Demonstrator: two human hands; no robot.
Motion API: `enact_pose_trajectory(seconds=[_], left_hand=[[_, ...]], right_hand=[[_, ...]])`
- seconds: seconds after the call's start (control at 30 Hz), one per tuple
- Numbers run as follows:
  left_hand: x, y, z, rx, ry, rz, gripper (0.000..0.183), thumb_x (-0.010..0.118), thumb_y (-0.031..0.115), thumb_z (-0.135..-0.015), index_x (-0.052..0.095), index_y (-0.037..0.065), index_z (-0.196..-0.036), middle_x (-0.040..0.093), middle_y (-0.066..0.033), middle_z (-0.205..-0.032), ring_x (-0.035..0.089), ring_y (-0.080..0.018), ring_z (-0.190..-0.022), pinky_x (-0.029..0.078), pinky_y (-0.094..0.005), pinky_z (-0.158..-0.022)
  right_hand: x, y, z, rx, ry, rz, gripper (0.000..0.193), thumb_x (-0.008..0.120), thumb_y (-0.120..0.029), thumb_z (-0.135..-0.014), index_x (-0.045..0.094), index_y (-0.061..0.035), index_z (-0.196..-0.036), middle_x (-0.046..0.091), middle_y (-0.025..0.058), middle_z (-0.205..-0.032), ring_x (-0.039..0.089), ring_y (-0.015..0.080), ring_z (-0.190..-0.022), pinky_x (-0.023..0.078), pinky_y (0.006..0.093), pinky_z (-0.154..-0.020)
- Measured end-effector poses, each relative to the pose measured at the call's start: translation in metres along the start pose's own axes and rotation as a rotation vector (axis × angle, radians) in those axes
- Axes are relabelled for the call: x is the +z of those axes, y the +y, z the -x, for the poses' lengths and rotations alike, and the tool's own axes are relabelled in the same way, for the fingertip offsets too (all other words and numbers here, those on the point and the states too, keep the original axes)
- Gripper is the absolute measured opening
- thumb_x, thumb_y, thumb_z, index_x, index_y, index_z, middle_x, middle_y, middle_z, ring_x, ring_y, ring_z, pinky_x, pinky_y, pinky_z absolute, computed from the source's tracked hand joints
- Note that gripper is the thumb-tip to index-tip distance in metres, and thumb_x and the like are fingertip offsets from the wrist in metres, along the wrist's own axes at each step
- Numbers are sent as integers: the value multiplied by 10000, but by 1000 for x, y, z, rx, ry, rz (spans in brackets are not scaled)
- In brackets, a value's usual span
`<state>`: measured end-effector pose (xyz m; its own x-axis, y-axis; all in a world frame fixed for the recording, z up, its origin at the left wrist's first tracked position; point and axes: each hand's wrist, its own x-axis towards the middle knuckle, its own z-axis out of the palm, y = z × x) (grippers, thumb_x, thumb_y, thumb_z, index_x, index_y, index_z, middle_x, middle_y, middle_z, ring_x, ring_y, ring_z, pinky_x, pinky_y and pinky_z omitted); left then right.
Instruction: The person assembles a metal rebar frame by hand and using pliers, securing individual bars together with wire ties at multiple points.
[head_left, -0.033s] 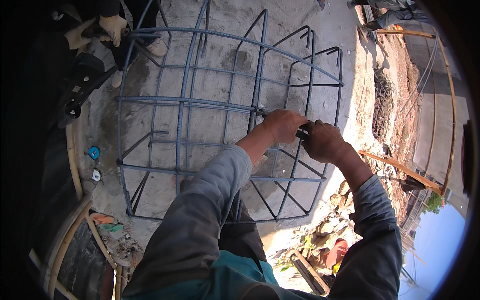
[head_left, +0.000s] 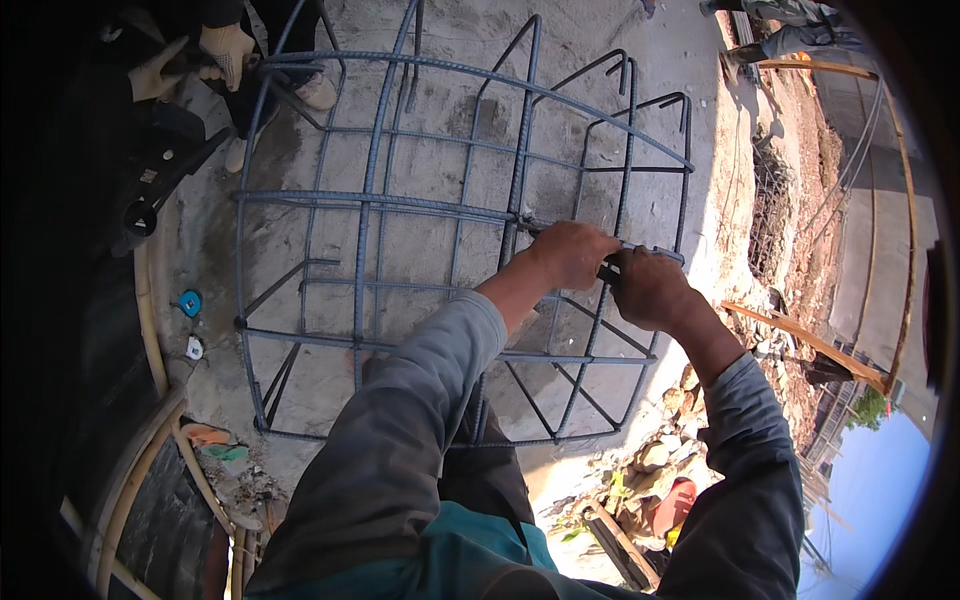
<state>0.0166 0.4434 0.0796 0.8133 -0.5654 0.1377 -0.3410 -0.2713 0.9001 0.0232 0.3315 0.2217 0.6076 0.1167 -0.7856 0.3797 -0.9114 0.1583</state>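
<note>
A cage of ribbed steel rebar (head_left: pixel 440 207) stands over the concrete, its bars crossing in a grid with hooked ends at the far side. Right of the cage's middle, my left hand (head_left: pixel 573 254) is closed around the line of the middle rebar, which it partly hides. Close beside it, my right hand (head_left: pixel 652 288) is clenched on a dark tool (head_left: pixel 608 272); only a short piece shows between the hands, so its kind is unclear. Beyond my right knuckles, a rebar end (head_left: pixel 668 253) pokes out. Both hands are bare.
At the upper left, another person's gloved hands (head_left: pixel 228 52) are near the cage. A blue tape measure (head_left: pixel 189 303) lies left on the concrete. Bamboo poles (head_left: pixel 150 330) edge that side. Rubble (head_left: pixel 655 455) and a wooden plank (head_left: pixel 800 340) lie right, with another person's leg (head_left: pixel 790 42) above.
The picture has shifted very slightly. The rebar end now shows past my right knuckles. Both hands keep their closed grips.
</note>
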Motion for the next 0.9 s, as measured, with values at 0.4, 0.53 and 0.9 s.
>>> enact_pose_trajectory(seconds=[0.4, 0.53, 0.9], left_hand=[[29, -3, 62, 325, 508, -331, 337, 720, 134, -750, 619, 131, -1071, 601, -65, -978, 570, -299, -1085, 406, -521, -989], [26, -24, 69, 456, 464, -217, 175, 638, 104, -773, 585, 111, -940, 556, -69, -885, 580, -298, -868, 434, -461, -863], [-11, -3, 8, 155, -423, -258, 370, 761, 145, -652, 608, 95, -984, 651, -130, -818, 664, -325, -882, 510, -453, -756]], right_hand=[[75, -3, 1, 155, -366, -1073, 234, 579, -125, -800, 607, 48, -955, 671, 163, -836, 683, 281, -695, 540, 377, -547], [80, -32, 15, 121, -478, -1616, 246, 586, -135, -837, 619, 62, -981, 641, 151, -783, 657, 222, -618, 480, 307, -450], [70, -26, 29, 67, 278, -179, 605, 613, -427, -907, 451, 55, -1236, 598, 246, -1007, 621, 413, -935, 506, 468, -816]])
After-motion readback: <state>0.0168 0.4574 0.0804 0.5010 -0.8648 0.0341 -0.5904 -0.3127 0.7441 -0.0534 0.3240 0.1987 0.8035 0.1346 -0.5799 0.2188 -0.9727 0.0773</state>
